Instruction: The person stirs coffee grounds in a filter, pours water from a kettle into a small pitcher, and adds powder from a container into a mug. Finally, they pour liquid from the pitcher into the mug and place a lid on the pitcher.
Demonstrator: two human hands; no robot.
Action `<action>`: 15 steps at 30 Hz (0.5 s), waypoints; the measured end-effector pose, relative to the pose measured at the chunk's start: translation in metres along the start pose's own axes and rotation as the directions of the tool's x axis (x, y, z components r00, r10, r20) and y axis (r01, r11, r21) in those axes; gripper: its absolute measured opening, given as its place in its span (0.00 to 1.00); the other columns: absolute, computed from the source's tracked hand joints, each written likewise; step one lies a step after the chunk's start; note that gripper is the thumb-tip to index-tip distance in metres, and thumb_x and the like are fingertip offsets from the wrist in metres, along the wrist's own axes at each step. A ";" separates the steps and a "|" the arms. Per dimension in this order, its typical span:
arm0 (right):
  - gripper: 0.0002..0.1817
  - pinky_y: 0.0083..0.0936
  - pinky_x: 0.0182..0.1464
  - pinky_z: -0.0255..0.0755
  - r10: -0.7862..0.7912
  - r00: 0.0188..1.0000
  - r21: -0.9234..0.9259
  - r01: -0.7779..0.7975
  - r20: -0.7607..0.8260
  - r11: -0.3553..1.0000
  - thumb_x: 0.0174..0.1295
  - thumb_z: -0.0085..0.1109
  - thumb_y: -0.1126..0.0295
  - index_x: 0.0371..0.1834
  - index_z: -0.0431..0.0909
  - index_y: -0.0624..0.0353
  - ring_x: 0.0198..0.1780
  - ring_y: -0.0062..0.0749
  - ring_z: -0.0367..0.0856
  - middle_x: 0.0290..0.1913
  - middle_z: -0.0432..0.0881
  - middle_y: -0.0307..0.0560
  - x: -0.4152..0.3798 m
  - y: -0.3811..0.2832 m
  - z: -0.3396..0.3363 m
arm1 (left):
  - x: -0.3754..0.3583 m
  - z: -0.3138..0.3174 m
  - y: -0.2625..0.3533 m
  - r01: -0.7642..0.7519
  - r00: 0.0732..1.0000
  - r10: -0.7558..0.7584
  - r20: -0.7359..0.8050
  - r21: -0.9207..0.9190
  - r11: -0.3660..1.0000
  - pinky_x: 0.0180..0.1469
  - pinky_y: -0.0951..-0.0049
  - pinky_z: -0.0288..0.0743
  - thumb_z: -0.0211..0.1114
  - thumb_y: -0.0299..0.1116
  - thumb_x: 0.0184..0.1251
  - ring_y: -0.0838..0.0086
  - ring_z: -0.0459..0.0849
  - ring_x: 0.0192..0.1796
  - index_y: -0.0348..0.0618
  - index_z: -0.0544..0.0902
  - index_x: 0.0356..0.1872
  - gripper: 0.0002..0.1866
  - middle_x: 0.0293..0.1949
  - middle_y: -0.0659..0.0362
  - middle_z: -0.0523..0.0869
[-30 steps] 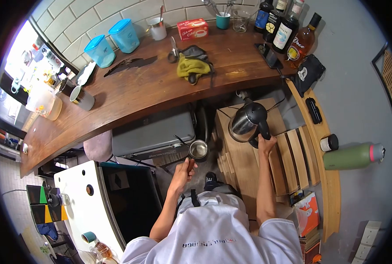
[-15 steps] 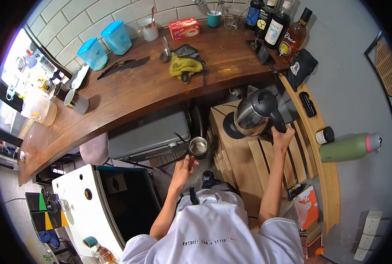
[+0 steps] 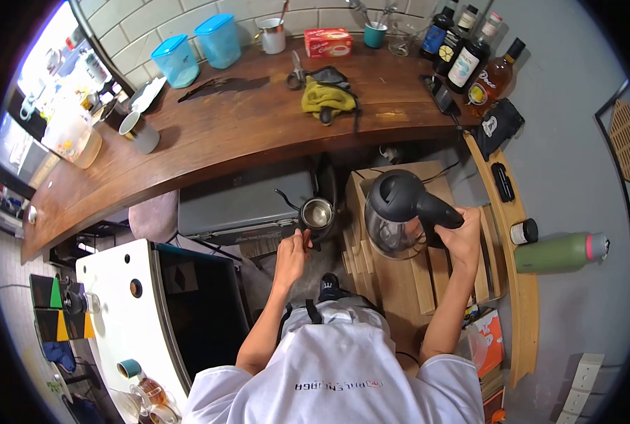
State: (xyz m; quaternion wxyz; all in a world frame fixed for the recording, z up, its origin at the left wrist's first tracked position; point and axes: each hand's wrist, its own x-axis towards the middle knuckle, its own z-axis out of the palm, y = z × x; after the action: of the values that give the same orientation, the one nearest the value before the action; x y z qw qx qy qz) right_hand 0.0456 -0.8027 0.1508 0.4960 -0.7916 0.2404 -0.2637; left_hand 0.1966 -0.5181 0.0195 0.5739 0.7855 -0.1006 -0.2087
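Observation:
My right hand (image 3: 462,237) is wrapped around the black handle of an electric kettle (image 3: 398,212) with a see-through body and a black lid. The kettle is held above the wooden slatted shelf (image 3: 382,286). My left hand (image 3: 292,256) grips the handle of a small open gooseneck kettle (image 3: 318,214), with its fingers closed just below the rim. The thin spout of this kettle points up and to the left. Its metal inside shows from above, without a lid.
The curved wooden counter (image 3: 223,134) runs in front, carrying a yellow cloth (image 3: 327,97), scissors (image 3: 297,71), a red box (image 3: 328,43) and several bottles (image 3: 468,63). A green flask (image 3: 555,254) lies on the right ledge. A white-topped fridge (image 3: 120,304) stands at left.
The electric kettle has come off its base spot and moved toward me and slightly left. My left hand has reached up and closed on the gooseneck kettle's handle. The view has shifted a little.

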 end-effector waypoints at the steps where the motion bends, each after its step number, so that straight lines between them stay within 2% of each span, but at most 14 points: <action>1: 0.01 0.19 0.26 0.67 0.001 0.999 -0.029 0.001 0.048 1.000 0.41 0.61 0.83 0.18 0.80 0.71 0.25 0.12 0.73 0.19 0.78 0.34 -0.001 -0.008 0.005 | 0.000 -0.002 -0.001 0.004 1.000 -0.004 -0.013 -0.004 1.000 0.29 0.69 0.69 0.42 0.46 0.83 0.74 0.76 0.22 0.30 0.82 0.30 0.30 0.18 0.57 0.77; 2: 0.01 0.19 0.26 0.67 0.002 0.996 -0.060 0.004 0.094 0.998 0.40 0.61 0.83 0.18 0.79 0.71 0.25 0.12 0.73 0.19 0.78 0.34 -0.001 -0.016 0.010 | 0.000 -0.003 -0.002 -0.019 0.999 0.019 -0.031 0.026 0.999 0.29 0.69 0.69 0.42 0.46 0.83 0.74 0.76 0.22 0.29 0.82 0.31 0.30 0.19 0.57 0.77; 4: 0.02 0.20 0.26 0.67 0.020 0.990 -0.007 -0.020 0.142 1.000 0.39 0.61 0.82 0.18 0.79 0.70 0.24 0.13 0.73 0.18 0.77 0.35 0.000 -0.024 0.021 | -0.001 -0.006 0.001 -0.036 0.998 0.039 -0.058 0.052 0.998 0.29 0.70 0.69 0.42 0.46 0.83 0.74 0.76 0.23 0.29 0.83 0.32 0.31 0.20 0.57 0.78; 6: 0.01 0.21 0.25 0.66 0.011 0.977 -0.066 0.003 0.211 0.998 0.39 0.61 0.82 0.18 0.80 0.69 0.24 0.13 0.73 0.17 0.77 0.35 0.002 -0.022 0.030 | -0.003 -0.010 0.007 -0.073 0.993 0.083 -0.086 0.116 0.991 0.32 0.62 0.71 0.42 0.43 0.82 0.63 0.81 0.23 0.29 0.83 0.30 0.30 0.18 0.50 0.79; 7: 0.02 0.23 0.24 0.65 -0.032 0.976 -0.073 0.049 0.214 0.996 0.38 0.62 0.81 0.17 0.79 0.68 0.21 0.17 0.73 0.14 0.75 0.42 0.003 -0.027 0.038 | -0.003 -0.012 0.008 -0.069 0.992 0.080 -0.097 0.112 0.991 0.32 0.62 0.71 0.42 0.43 0.82 0.63 0.81 0.23 0.29 0.83 0.30 0.30 0.18 0.50 0.79; 8: 0.02 0.23 0.24 0.65 -0.037 0.974 -0.073 0.055 0.225 0.996 0.38 0.62 0.81 0.17 0.79 0.68 0.21 0.17 0.73 0.14 0.75 0.42 0.005 -0.029 0.042 | -0.004 -0.014 0.008 -0.075 0.991 0.088 -0.096 0.138 0.988 0.33 0.60 0.72 0.42 0.43 0.82 0.58 0.82 0.25 0.29 0.83 0.29 0.30 0.19 0.47 0.80; 9: 0.03 0.26 0.24 0.65 -0.076 0.960 -0.148 0.120 0.270 0.982 0.37 0.63 0.79 0.17 0.78 0.67 0.19 0.22 0.75 0.14 0.75 0.46 0.008 -0.030 0.046 | -0.005 -0.016 0.008 -0.080 0.991 0.096 -0.094 0.164 0.983 0.34 0.57 0.72 0.42 0.42 0.82 0.54 0.83 0.26 0.29 0.83 0.28 0.29 0.20 0.45 0.82; 10: 0.05 0.28 0.24 0.66 -0.113 0.942 -0.219 0.188 0.317 0.957 0.37 0.65 0.77 0.16 0.78 0.66 0.18 0.28 0.76 0.14 0.74 0.51 0.010 -0.032 0.050 | -0.006 -0.018 0.006 -0.075 0.990 0.093 -0.106 0.159 0.984 0.34 0.57 0.72 0.42 0.42 0.82 0.54 0.83 0.26 0.29 0.83 0.28 0.29 0.20 0.45 0.82; 11: 0.05 0.28 0.24 0.66 -0.118 0.937 -0.217 0.197 0.328 0.956 0.37 0.65 0.77 0.16 0.78 0.66 0.18 0.28 0.76 0.14 0.74 0.51 0.012 -0.036 0.055 | -0.006 -0.018 0.003 -0.082 0.988 0.102 -0.115 0.163 0.983 0.36 0.56 0.72 0.42 0.42 0.82 0.51 0.84 0.28 0.29 0.83 0.28 0.29 0.22 0.43 0.82; 13: 0.07 0.32 0.25 0.68 -0.148 0.927 -0.303 0.259 0.345 0.917 0.36 0.66 0.75 0.15 0.77 0.66 0.18 0.42 0.78 0.15 0.73 0.57 0.014 -0.047 0.064 | -0.008 -0.021 0.000 -0.084 0.985 0.106 -0.137 0.159 0.984 0.37 0.55 0.73 0.43 0.42 0.82 0.48 0.84 0.30 0.30 0.83 0.28 0.29 0.23 0.42 0.83; 14: 0.07 0.32 0.25 0.68 -0.153 0.922 -0.301 0.269 0.357 0.915 0.36 0.66 0.75 0.15 0.77 0.66 0.18 0.42 0.78 0.15 0.73 0.57 0.015 -0.049 0.068 | -0.009 -0.022 0.000 -0.054 0.988 0.075 -0.136 0.148 0.988 0.37 0.55 0.73 0.43 0.42 0.82 0.47 0.84 0.31 0.29 0.83 0.28 0.29 0.23 0.42 0.83; 15: 0.06 0.29 0.25 0.67 -0.144 0.915 -0.322 0.275 0.377 0.906 0.36 0.66 0.77 0.16 0.77 0.67 0.19 0.33 0.76 0.15 0.73 0.55 0.017 -0.051 0.071 | -0.011 -0.024 0.000 -0.024 0.990 0.042 -0.134 0.136 0.990 0.38 0.55 0.73 0.43 0.42 0.82 0.46 0.85 0.31 0.29 0.84 0.28 0.29 0.24 0.41 0.83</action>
State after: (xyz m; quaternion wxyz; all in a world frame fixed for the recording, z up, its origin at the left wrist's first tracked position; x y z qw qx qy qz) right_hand 0.1109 -0.7469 0.1740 0.3412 -0.9256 0.1071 -0.1239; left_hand 0.1977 -0.4936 0.0279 0.5289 0.8328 -0.0878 -0.1377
